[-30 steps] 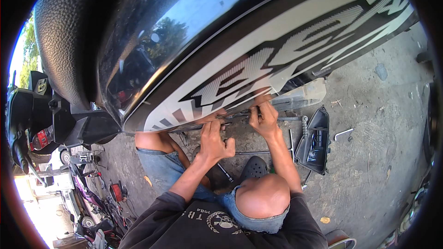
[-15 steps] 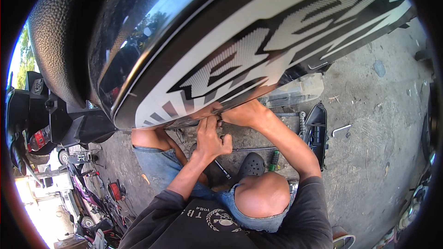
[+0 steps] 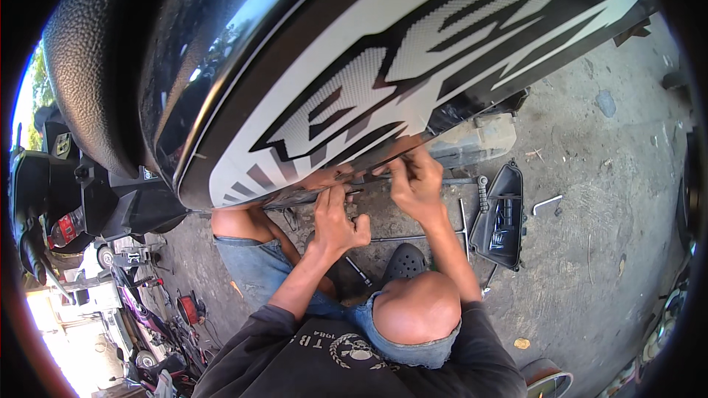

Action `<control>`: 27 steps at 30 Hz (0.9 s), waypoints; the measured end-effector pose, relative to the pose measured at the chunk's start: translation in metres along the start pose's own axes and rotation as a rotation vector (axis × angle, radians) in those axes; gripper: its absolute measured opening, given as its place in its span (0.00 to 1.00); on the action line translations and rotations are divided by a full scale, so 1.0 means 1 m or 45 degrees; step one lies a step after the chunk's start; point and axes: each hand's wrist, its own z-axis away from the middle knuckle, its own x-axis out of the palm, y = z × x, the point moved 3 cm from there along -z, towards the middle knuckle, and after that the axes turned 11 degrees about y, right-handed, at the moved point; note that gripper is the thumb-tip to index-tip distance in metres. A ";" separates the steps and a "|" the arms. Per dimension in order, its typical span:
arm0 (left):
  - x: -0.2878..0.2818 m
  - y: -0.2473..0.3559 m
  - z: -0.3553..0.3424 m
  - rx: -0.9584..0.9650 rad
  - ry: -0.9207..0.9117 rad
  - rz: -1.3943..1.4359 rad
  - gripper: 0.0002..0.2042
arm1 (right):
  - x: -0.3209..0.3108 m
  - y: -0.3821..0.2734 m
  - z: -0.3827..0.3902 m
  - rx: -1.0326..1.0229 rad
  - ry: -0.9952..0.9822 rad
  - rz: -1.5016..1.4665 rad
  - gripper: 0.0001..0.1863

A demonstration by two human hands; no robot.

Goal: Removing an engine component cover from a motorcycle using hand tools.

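Panel [image 3: 317, 96] cut off; seat [image 3: 96, 66] likewise

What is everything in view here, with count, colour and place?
side panel: 1, black and white, top
seat: 1, black, upper left
bottle: 1, red label, far left
vehicles: several, mixed colours, lower left
tray: 1, black, right of centre
L-shaped key: 1, silvery, right of tray
T-handled tool: 1, grey, left of tray
clog: at least 1, dark grey, lower centre
socket tool: 1, silvery, left of clog
trousers: 1 pair, blue, lower centre
shirt: 1, black, bottom
left hand: 1, bare, panel's lower edge
right hand: 1, bare, same edge, further right
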 end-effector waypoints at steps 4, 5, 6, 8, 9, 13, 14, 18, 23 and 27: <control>0.000 -0.001 -0.001 -0.006 0.001 0.020 0.19 | -0.004 0.028 0.014 0.112 0.306 -0.318 0.05; -0.001 -0.002 -0.002 0.024 0.015 0.019 0.20 | -0.002 0.032 0.013 0.108 0.306 -0.315 0.05; -0.001 -0.002 -0.002 0.055 0.030 0.018 0.20 | -0.001 0.035 0.011 0.104 0.305 -0.313 0.05; -0.001 0.001 -0.003 0.039 0.009 -0.003 0.20 | -0.001 0.037 0.008 0.097 0.296 -0.286 0.05; 0.001 0.002 -0.003 0.026 -0.010 -0.022 0.20 | -0.002 0.037 0.006 0.086 0.287 -0.257 0.05; -0.001 -0.002 -0.002 -0.008 0.001 0.027 0.20 | 0.004 0.027 0.004 -0.123 0.215 -0.033 0.06; -0.001 -0.002 -0.002 -0.008 0.004 0.032 0.19 | 0.003 0.028 0.005 -0.125 0.216 -0.031 0.06; -0.001 0.001 -0.004 0.063 0.032 0.024 0.19 | -0.002 0.039 0.022 -0.415 0.357 0.103 0.07; -0.001 0.002 -0.003 0.058 0.021 0.012 0.18 | -0.003 0.049 0.025 -0.419 0.447 0.061 0.08; -0.001 0.000 -0.004 0.018 0.007 0.017 0.18 | 0.012 0.004 -0.015 -0.771 0.108 0.281 0.13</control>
